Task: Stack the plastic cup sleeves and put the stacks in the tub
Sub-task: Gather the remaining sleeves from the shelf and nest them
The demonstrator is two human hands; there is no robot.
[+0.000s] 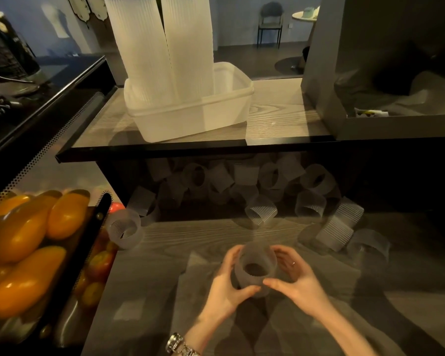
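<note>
- Hands: left hand [228, 286] and right hand [297, 274] cup one sleeve [255, 265] between them, probably squaring it for stacking.
- Tub [190, 109] already holds tall stacks [162, 47]; loose sleeves [242, 183] wait behind.

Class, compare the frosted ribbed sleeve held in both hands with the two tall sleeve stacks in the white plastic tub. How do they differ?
The held frosted sleeve is short; the tall sleeve stacks tower out of view. It is gripped by the left hand and right hand over the lower counter; the stacks stand in the white plastic tub on the shelf. Both are translucent ribbed plastic.
</note>
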